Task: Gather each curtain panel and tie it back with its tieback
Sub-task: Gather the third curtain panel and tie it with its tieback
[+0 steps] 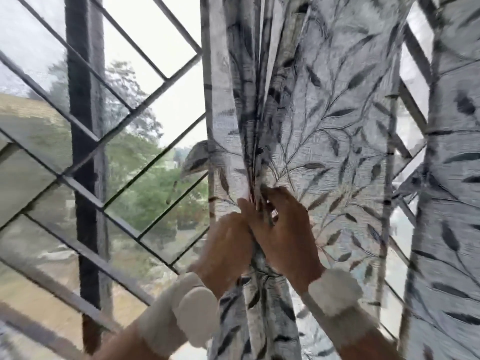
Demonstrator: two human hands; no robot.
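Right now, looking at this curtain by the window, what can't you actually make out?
Head view only:
- The tieback: none can be picked out; the left hand and right hand cover the bunched folds of the curtain panel.
- Left fingertips: hidden behind the fabric.
- Curtain top and hem: cut off by the frame edges.
- Outdoors past the window grille: blurred.

A thin, matt woven grey curtain panel with dark leaf print (324,120) is hanging (semi-sheer) beside a dull grey-painted metal window grille (109,141).
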